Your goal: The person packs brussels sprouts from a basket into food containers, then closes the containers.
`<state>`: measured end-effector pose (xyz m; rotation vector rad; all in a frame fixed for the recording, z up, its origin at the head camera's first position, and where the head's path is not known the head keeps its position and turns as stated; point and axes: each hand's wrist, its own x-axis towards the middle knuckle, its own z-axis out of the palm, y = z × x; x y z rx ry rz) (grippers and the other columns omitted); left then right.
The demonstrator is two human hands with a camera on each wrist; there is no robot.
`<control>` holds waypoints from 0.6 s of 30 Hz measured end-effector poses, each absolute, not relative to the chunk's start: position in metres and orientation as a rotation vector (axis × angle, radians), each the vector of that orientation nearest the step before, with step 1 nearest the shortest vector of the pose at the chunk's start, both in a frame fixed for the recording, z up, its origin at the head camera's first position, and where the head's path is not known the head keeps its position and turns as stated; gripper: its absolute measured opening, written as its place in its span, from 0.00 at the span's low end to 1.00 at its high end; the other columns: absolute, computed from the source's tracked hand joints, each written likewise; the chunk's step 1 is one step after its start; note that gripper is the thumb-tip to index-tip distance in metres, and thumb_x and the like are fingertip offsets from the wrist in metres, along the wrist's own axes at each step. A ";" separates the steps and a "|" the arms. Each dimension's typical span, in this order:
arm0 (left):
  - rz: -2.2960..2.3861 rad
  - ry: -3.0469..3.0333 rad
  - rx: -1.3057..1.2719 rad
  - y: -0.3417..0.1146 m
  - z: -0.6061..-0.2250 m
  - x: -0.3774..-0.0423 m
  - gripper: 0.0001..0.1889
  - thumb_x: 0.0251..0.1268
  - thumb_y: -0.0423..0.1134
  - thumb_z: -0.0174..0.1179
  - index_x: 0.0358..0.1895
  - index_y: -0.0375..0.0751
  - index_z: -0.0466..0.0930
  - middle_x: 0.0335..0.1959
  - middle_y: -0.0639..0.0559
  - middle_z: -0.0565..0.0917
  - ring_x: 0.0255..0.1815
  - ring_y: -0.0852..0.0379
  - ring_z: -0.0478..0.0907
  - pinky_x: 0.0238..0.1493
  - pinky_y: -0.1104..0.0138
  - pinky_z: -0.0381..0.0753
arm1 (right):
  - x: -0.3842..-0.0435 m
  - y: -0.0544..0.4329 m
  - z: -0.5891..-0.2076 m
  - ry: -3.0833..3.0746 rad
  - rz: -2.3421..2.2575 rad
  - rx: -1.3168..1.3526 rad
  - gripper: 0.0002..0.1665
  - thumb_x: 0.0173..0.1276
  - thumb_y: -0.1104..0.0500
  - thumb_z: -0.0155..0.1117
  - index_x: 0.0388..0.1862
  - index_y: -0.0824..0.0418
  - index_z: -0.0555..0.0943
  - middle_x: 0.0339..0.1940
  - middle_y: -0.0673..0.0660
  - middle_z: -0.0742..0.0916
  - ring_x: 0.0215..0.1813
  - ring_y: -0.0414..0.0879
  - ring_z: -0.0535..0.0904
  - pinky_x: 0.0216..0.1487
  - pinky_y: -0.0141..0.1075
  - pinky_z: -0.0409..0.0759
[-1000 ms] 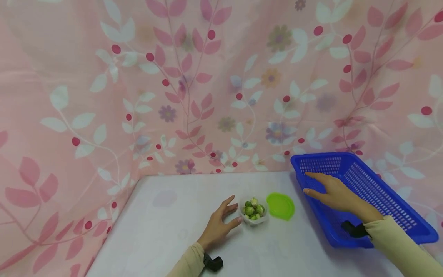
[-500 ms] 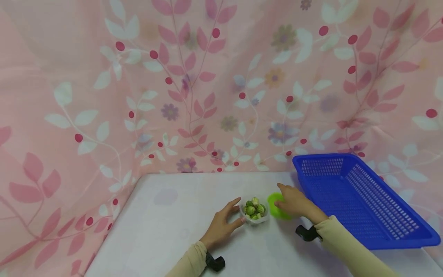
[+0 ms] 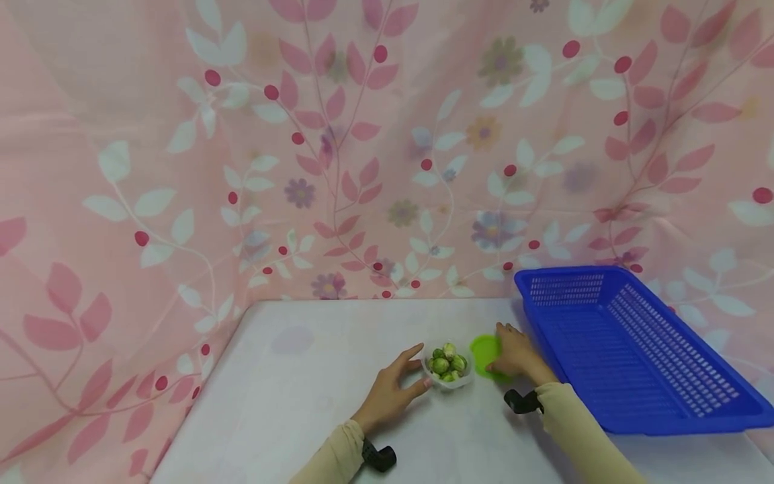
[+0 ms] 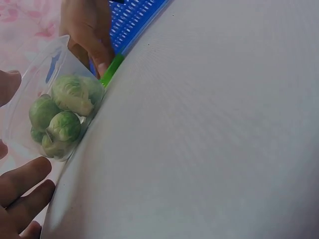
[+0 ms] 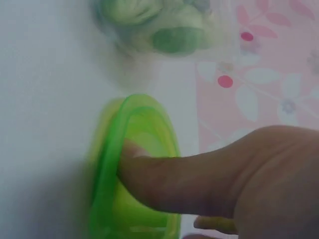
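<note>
A small clear plastic container [image 3: 450,385] holding several Brussels sprouts [image 3: 441,365] stands on the white table. My left hand [image 3: 390,393] is at its left side, thumb and fingers spread around it; the left wrist view shows the sprouts [image 4: 65,124] through the clear wall, with fingers [image 4: 25,181] beside it. Just right of the container is a bright green lid [image 3: 484,353]. My right hand [image 3: 518,353] grips this lid, its thumb [image 5: 164,179] lying inside the rim in the right wrist view. The fingers on the lid's far side are mostly hidden.
A large blue perforated basket [image 3: 629,363] stands on the right side of the table, close to my right forearm. Behind the table [image 3: 290,376] hangs a pink floral curtain [image 3: 363,168]. A black wrist-worn device [image 3: 379,457] sits under the left wrist.
My right hand has come from above the blue basket leftward and down onto the green lid, and now grips it. The left hand has shifted only slightly, staying beside the container.
</note>
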<state>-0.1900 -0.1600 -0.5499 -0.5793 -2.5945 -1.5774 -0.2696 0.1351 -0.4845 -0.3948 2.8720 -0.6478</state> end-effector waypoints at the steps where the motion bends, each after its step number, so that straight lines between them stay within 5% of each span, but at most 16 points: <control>1: -1.574 -2.594 -0.580 -0.160 -0.550 -0.190 0.38 0.76 0.54 0.66 0.83 0.53 0.63 0.67 0.44 0.85 0.72 0.50 0.80 0.75 0.42 0.72 | -0.270 0.137 -0.486 2.870 -0.665 -0.410 0.57 0.55 0.59 0.83 0.74 0.85 0.63 0.75 0.86 0.68 0.77 0.83 0.61 0.77 0.71 0.60; 9: -1.576 -2.610 -0.558 -0.160 -0.552 -0.190 0.38 0.75 0.56 0.66 0.83 0.54 0.64 0.66 0.45 0.86 0.71 0.50 0.80 0.74 0.42 0.72 | -0.262 0.143 -0.493 2.802 -0.813 -0.464 0.52 0.62 0.54 0.79 0.72 0.85 0.66 0.73 0.85 0.71 0.75 0.82 0.65 0.75 0.69 0.65; 14: -1.556 -2.610 -0.565 -0.160 -0.552 -0.190 0.38 0.75 0.56 0.66 0.83 0.53 0.63 0.66 0.45 0.86 0.71 0.51 0.80 0.74 0.43 0.73 | -0.254 0.141 -0.498 2.781 -0.885 -0.410 0.66 0.48 0.53 0.89 0.77 0.82 0.62 0.77 0.84 0.65 0.77 0.83 0.59 0.76 0.72 0.61; 18: -1.553 -2.606 -0.571 -0.161 -0.553 -0.191 0.38 0.75 0.55 0.66 0.83 0.52 0.64 0.66 0.45 0.86 0.70 0.51 0.81 0.74 0.43 0.73 | -0.251 0.140 -0.503 2.812 -0.903 -0.378 0.68 0.44 0.55 0.90 0.77 0.80 0.63 0.77 0.82 0.68 0.76 0.81 0.61 0.75 0.72 0.63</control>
